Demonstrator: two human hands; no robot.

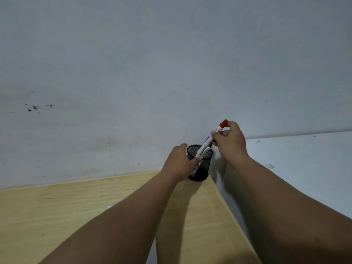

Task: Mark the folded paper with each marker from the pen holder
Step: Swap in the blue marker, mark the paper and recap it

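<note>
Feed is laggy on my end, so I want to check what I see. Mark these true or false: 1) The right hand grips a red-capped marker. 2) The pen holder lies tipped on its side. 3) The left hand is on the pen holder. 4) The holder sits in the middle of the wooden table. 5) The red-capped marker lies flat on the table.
1) True: the right hand grips the red-capped marker.
2) False: the pen holder stands upright.
3) True: the left hand grips its side.
4) False: it stands at the wooden table far right corner, by the wall.
5) False: it slants, lower end in the holder.
</note>
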